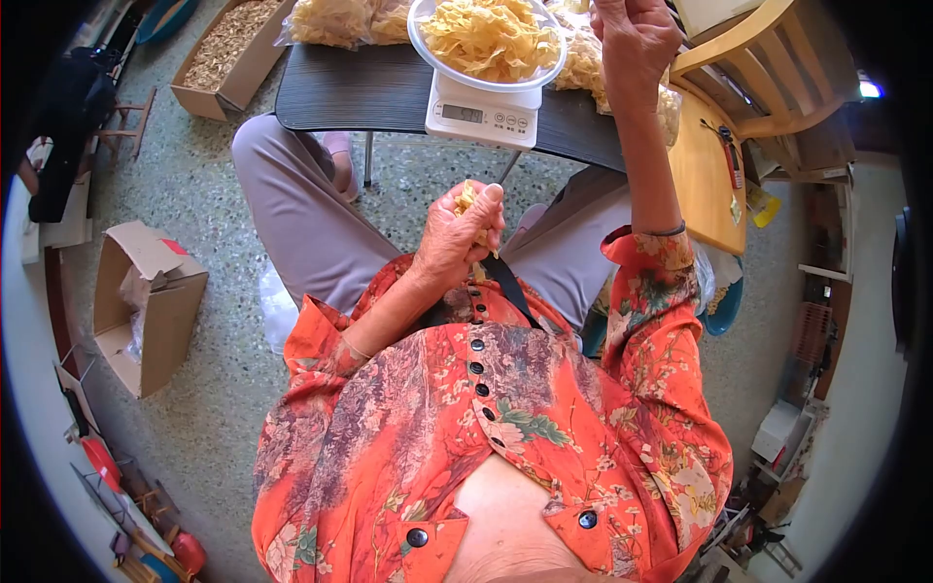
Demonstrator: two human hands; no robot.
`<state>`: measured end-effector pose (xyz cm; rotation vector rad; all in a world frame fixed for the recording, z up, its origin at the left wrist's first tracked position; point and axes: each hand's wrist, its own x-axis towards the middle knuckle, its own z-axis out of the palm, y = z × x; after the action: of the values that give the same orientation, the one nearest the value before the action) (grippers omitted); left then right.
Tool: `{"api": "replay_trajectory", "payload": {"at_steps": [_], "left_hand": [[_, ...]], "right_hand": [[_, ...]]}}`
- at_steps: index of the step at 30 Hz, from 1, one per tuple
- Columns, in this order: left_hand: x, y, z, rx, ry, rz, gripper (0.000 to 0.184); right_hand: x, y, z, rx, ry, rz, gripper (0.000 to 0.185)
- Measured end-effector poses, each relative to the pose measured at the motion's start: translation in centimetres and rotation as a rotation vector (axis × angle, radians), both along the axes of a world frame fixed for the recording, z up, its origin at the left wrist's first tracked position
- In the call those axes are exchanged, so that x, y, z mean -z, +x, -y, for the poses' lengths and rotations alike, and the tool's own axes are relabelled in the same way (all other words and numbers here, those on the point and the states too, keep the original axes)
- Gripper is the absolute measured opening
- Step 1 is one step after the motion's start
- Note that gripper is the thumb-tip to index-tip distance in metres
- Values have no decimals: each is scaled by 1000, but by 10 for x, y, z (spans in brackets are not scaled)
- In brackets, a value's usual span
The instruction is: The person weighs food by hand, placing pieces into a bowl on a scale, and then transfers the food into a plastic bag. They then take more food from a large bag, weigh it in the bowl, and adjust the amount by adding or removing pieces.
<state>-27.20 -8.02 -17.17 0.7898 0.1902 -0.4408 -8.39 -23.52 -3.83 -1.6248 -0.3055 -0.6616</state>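
Observation:
My left hand (459, 231) is closed around some pale yellow dried flakes (466, 199), held above my lap. Over the right part of the table, my right hand (638, 44) is raised with its fingertips pinched together at the top edge of the view; whether anything is between them I cannot make out. A white plastic bowl (420, 49) heaped with dried yellow flakes (491, 37) rests on a white digital kitchen scale (481, 114). The scale's display is lit, its digits hard to read. Bags of the same flakes (330, 21) lie left of the bowl, and more (583, 58) lie behind my right hand.
The dark table (330, 92) stands just beyond my knees. To its right is a wooden chair (705, 165) with a red-handled tool (730, 160) on it. Cardboard boxes (170, 325) sit on the speckled floor at left, one (228, 49) filled with brownish chips.

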Motion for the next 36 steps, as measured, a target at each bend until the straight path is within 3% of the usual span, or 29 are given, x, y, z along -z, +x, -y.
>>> {"api": "replay_trajectory", "payload": {"at_steps": [2,7,12,17,20,22,23,28,36], "left_hand": [[0,2,-2,13,-4,-4,27],[-3,8,-8,-61,-68,54,32],[-13,11,-12,-110,-135,107,44],[-13,10,-12,-85,-149,106,56],[-8,10,-8,-28,-182,173,57],[-10,9,-7,-30,-164,150,56],[-12,9,-7,-35,-149,128,55],[1,9,-12,-92,-157,-40,28],[2,8,-8,-84,-91,-8,21]], "right_hand": [[4,-11,9,-69,-44,-58,21],[-2,-78,-4,-256,55,-72,16],[22,-125,-3,-380,-93,-460,15],[53,-146,-6,-431,-79,-614,17],[58,-152,-14,-366,-161,-597,16],[55,-152,-16,-240,-617,-361,17],[60,-152,-18,-227,-657,-233,16],[59,-152,-19,-272,-789,-116,8],[9,-86,-3,-24,-708,-13,10]]}}
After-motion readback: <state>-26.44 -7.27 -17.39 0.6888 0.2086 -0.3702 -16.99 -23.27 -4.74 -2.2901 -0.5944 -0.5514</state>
